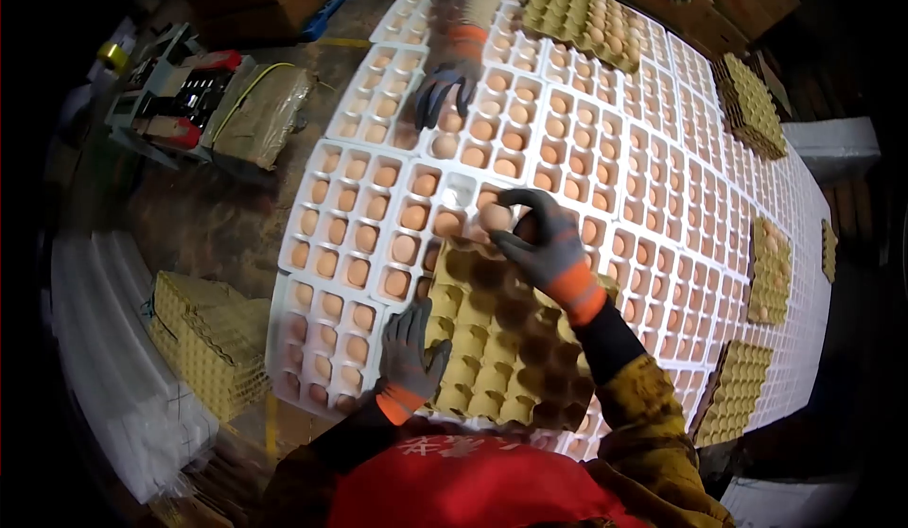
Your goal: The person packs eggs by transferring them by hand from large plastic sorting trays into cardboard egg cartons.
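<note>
Pinched in the gloved fingers of my right hand (541,242) is an egg (494,217), held over the white foam trays near an empty cell (459,190). My left hand (410,353), in a grey and orange glove, lies with fingers spread at the left edge of a yellow pulp tray (487,339). The cells of this tray that show hold no eggs; its right part is in shadow. White foam trays (392,162) filled with eggs surround it.
A co-worker's gloved hand (446,88) reaches over the trays from the top. More pulp trays (577,19) rest at the back and right (733,391). On the floor to the left are a pulp-tray stack (210,344), white foam stacks (128,367) and a machine (194,93).
</note>
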`<action>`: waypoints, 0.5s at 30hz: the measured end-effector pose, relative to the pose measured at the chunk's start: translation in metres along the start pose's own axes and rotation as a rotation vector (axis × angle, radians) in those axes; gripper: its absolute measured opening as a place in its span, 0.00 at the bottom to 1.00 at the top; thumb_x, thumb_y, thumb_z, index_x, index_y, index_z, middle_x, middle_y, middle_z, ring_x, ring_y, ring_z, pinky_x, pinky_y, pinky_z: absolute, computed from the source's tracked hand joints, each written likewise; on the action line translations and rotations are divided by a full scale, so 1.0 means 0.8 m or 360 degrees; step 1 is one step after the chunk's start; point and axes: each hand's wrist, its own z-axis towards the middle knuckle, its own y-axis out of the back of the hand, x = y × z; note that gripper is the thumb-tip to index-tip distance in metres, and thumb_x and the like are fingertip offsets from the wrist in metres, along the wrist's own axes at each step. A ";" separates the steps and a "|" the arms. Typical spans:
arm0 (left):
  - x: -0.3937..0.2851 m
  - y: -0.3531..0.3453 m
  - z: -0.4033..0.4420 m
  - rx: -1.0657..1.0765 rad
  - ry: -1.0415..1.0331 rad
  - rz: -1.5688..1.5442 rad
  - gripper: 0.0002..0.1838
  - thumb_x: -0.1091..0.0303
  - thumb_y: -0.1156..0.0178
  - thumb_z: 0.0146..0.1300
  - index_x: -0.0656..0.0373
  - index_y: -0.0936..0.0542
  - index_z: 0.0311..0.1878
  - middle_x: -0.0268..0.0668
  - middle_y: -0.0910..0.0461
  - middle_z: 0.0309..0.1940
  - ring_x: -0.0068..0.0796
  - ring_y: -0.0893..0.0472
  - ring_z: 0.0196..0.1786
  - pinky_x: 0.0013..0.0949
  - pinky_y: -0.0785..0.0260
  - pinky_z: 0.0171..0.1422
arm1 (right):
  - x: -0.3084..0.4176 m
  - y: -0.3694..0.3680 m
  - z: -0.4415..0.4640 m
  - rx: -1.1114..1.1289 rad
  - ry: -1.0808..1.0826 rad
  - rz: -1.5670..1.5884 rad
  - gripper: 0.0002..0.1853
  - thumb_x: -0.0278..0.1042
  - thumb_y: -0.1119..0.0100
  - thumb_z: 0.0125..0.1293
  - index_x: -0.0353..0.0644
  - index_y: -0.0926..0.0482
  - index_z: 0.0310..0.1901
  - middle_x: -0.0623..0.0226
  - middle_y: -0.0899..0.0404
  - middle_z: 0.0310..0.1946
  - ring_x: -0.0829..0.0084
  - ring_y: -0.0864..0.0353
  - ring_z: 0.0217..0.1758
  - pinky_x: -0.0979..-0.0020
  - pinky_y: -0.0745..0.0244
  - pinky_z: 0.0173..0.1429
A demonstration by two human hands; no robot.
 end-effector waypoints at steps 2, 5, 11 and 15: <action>0.002 -0.004 -0.002 -0.0046 0.0012 0.0003 0.38 0.61 0.34 0.65 0.69 0.36 0.74 0.53 0.31 0.68 0.57 0.32 0.67 0.53 0.42 0.74 | -0.024 -0.055 0.053 0.0066 0.0120 -0.0073 0.19 0.37 0.29 0.59 0.47 0.20 0.52 0.60 0.20 0.44 0.58 0.18 0.42 0.59 0.23 0.47; -0.005 0.004 0.000 0.0037 0.0075 -0.0010 0.37 0.63 0.37 0.68 0.66 0.38 0.76 0.48 0.33 0.72 0.53 0.35 0.71 0.52 0.45 0.76 | -0.073 -0.106 0.097 0.0050 0.0328 -0.0477 0.15 0.39 0.32 0.59 0.47 0.19 0.48 0.60 0.20 0.45 0.54 0.19 0.46 0.57 0.23 0.49; 0.003 -0.003 -0.006 -0.0099 0.0188 -0.0196 0.39 0.54 0.38 0.67 0.60 0.38 0.77 0.53 0.30 0.68 0.54 0.30 0.66 0.56 0.37 0.70 | -0.163 -0.141 0.169 -0.0054 -0.0105 0.0909 0.13 0.34 0.37 0.69 0.42 0.18 0.53 0.70 0.18 0.39 0.74 0.18 0.36 0.72 0.20 0.40; 0.005 -0.010 -0.010 0.0004 0.0244 0.0081 0.41 0.48 0.44 0.70 0.56 0.44 0.80 0.53 0.30 0.68 0.51 0.29 0.66 0.52 0.35 0.68 | -0.090 -0.067 0.105 -0.0068 0.0725 0.0093 0.18 0.15 0.46 0.66 0.36 0.20 0.56 0.62 0.19 0.46 0.73 0.20 0.31 0.71 0.21 0.35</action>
